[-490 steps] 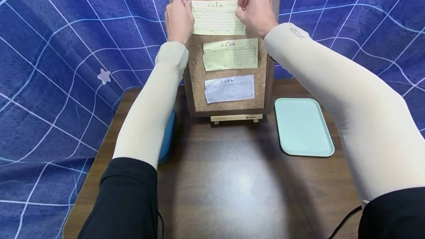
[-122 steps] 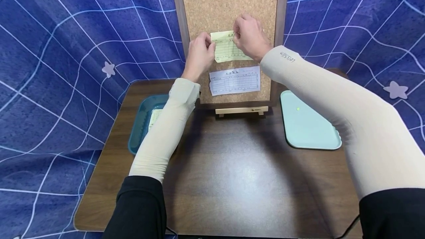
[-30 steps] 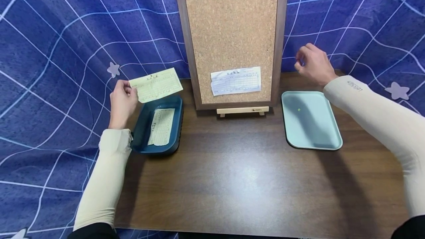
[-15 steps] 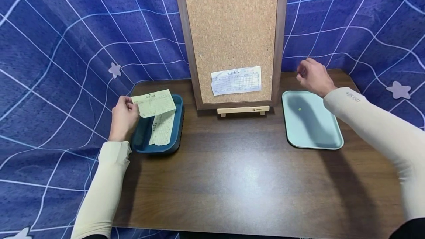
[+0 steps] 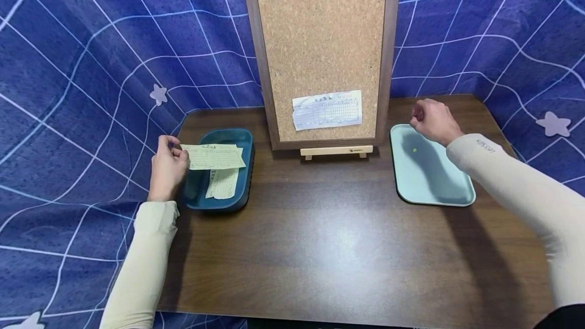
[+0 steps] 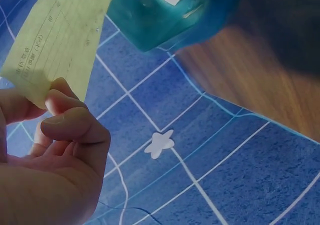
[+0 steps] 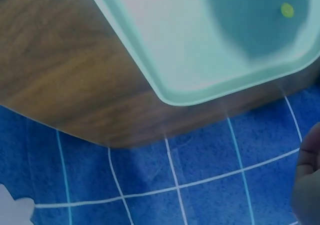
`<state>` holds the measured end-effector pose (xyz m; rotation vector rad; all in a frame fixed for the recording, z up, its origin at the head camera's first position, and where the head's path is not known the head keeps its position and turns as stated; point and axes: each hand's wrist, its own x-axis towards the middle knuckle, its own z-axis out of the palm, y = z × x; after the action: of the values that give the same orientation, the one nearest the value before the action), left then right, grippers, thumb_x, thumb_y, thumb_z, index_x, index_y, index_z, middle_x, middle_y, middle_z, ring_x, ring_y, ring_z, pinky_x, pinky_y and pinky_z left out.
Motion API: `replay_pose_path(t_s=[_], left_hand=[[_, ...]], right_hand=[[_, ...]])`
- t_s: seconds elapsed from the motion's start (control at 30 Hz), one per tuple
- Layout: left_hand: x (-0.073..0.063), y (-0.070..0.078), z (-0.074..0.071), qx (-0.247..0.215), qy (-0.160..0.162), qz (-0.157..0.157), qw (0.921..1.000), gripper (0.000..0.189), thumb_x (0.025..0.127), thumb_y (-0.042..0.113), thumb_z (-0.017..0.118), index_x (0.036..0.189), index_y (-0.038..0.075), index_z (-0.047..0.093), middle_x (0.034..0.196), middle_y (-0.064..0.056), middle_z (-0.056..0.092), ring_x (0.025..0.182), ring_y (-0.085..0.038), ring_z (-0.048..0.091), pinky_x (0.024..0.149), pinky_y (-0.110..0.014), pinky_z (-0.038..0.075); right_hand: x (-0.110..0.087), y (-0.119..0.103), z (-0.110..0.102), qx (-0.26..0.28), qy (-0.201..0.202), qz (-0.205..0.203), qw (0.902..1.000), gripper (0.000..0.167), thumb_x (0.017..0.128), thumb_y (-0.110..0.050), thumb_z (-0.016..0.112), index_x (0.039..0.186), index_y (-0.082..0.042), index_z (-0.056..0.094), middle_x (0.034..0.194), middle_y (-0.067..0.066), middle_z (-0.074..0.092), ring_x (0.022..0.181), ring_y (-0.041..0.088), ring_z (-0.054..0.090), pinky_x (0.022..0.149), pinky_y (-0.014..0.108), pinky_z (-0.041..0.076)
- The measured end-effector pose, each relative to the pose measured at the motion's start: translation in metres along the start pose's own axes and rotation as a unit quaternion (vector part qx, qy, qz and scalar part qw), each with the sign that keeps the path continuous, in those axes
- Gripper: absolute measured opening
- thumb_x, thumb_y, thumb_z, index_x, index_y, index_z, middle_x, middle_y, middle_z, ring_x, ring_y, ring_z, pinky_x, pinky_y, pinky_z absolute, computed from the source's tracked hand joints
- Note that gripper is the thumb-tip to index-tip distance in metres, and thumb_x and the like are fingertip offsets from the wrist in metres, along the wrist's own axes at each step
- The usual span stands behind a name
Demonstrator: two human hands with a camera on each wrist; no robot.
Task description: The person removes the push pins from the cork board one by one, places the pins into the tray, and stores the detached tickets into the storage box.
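My left hand (image 5: 168, 167) pinches the left end of a pale yellow printed form (image 5: 212, 157), which stretches over a dark teal bin (image 5: 250, 141). Inside the bin lies another yellow form (image 5: 223, 184), partly covered by the held one. In the left wrist view, thumb and fingers grip the edge of the yellow form (image 6: 60, 40). My right hand (image 5: 435, 120) hovers with curled fingers above the far edge of a mint-green tray (image 5: 450, 187); I cannot tell whether its fingertips hold something small. A small yellow-green pushpin-like piece (image 7: 287, 10) lies in the tray.
A framed corkboard (image 5: 324, 34) leans on a small wooden stand (image 5: 335, 151) at the back of the brown table (image 5: 320, 248). One bluish-white form (image 5: 327, 110) is pinned low on it. A blue gridded cloth (image 5: 100, 55) hangs behind and beside the table.
The second yellow form has left the corkboard. My left hand has carried it to the bin and lowered it. My right hand has moved from the board to above the tray and sunk lower.
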<state>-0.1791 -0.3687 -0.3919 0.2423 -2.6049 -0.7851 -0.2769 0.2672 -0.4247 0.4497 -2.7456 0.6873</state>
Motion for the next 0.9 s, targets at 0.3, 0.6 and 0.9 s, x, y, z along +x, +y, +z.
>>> replay_pose_path(t_s=[0.3,0.6,0.9], left_hand=[[-0.005,-0.004,0.006,0.019,-0.028,0.041,0.9986,0.016,0.090,0.005,0.049,0.094,0.000,0.064,0.077,-0.015,0.059,0.070,-0.026,0.051,0.063,-0.033,0.037],[-0.009,-0.004,0.008,0.032,-0.070,0.055,0.9955,0.022,0.086,0.001,0.049,0.096,0.000,0.069,0.075,-0.014,0.061,0.066,-0.025,0.050,0.060,-0.033,0.036],[-0.014,-0.005,0.009,0.044,-0.109,0.059,0.9913,0.023,0.089,0.006,0.052,0.098,0.001,0.072,0.085,-0.015,0.068,0.069,-0.025,0.054,0.059,-0.033,0.039]], right_hand=[[-0.013,0.014,0.005,-0.006,-0.055,0.031,0.9980,0.009,0.077,-0.007,0.064,0.083,-0.003,0.059,0.077,0.011,0.059,0.070,0.028,0.055,0.065,0.044,0.040],[-0.024,0.030,0.013,-0.009,-0.082,0.041,0.9958,0.007,0.076,-0.006,0.063,0.081,-0.003,0.060,0.075,0.010,0.061,0.069,0.026,0.056,0.064,0.043,0.041],[-0.033,0.037,0.017,-0.008,-0.117,0.053,0.9917,0.006,0.077,-0.008,0.064,0.080,-0.003,0.062,0.073,0.009,0.061,0.067,0.026,0.054,0.063,0.041,0.040]])
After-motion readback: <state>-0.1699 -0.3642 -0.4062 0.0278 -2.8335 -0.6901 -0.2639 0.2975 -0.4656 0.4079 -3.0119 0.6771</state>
